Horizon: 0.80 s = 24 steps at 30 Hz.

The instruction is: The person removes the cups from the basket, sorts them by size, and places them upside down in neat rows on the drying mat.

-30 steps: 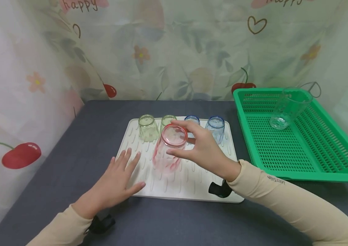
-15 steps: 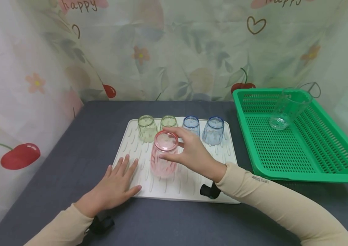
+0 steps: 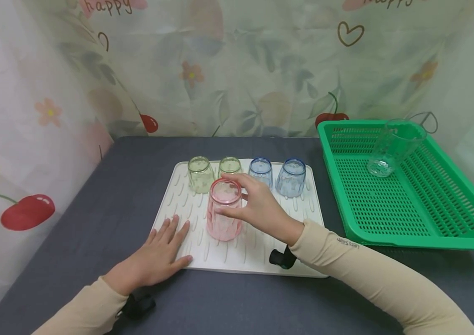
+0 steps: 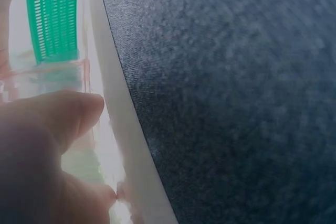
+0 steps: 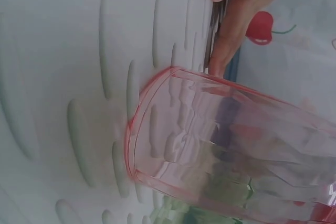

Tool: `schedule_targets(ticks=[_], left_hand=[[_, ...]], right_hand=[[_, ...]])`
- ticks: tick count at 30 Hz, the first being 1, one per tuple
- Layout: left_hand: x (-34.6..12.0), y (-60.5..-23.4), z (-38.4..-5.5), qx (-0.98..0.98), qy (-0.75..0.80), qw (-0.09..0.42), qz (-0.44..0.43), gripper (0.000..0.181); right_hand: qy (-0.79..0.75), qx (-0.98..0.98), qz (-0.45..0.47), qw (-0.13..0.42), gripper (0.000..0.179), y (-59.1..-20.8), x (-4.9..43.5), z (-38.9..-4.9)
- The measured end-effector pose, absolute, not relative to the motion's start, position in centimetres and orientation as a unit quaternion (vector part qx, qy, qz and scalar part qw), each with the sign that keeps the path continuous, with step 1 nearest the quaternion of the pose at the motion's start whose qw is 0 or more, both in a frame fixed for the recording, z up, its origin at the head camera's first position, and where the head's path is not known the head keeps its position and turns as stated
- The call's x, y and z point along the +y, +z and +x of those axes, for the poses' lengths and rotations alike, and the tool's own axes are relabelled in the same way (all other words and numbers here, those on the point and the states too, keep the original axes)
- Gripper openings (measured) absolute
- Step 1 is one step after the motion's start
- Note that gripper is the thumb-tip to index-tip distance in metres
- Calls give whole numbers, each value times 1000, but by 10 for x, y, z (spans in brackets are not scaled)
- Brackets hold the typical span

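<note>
A pink glass stands upside down on the white draining mat; in the right wrist view the rim of the pink glass meets the ridged surface. My right hand grips its upper part from the right, thumb in front and fingers behind. My left hand rests flat on the mat's left front edge, fingers straight and spread. Behind the pink glass are two upturned green glasses, the left green glass and the partly hidden right green glass. Two upturned blue glasses, one blue glass and another, stand beside them.
Right of the mat stands a green plastic basket, with a clear glass mug tilted inside it. A dark grey cloth covers the table. Printed curtains hang at the back and sides.
My right hand has moved the pink glass slightly left and nearer, and lowered it onto the mat. My left hand has shifted a little down and settled on the mat's edge.
</note>
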<state>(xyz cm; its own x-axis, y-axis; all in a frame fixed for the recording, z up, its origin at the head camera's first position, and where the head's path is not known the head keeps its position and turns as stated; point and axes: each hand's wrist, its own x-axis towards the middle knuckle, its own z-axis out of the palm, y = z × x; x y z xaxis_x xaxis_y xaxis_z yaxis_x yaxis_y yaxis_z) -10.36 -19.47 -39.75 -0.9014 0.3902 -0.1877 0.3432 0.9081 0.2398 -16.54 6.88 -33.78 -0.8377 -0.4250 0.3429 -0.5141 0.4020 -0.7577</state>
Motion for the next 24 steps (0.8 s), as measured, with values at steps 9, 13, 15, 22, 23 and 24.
schedule_targets(ticks=[9,13,15,22,23,24], left_hand=[[-195,-399,-104,968,102,130,188,78],[-196,-401,-104,967,109,128,190,78],[-197,-403,-104,967,110,125,191,80],[-200,-414,-107,969,109,108,193,80],[-199,-415,-107,970,106,108,190,79],[-200,-416,-107,970,107,108,190,79]], right_hand=[[472,-837,276,22,72,-340,68,-168],[479,-835,272,12,72,-342,66,-169],[479,-835,271,13,72,-343,65,-169],[476,-836,272,11,77,-348,61,-173],[476,-837,270,9,78,-349,61,-173],[475,-838,269,8,78,-350,61,-173]])
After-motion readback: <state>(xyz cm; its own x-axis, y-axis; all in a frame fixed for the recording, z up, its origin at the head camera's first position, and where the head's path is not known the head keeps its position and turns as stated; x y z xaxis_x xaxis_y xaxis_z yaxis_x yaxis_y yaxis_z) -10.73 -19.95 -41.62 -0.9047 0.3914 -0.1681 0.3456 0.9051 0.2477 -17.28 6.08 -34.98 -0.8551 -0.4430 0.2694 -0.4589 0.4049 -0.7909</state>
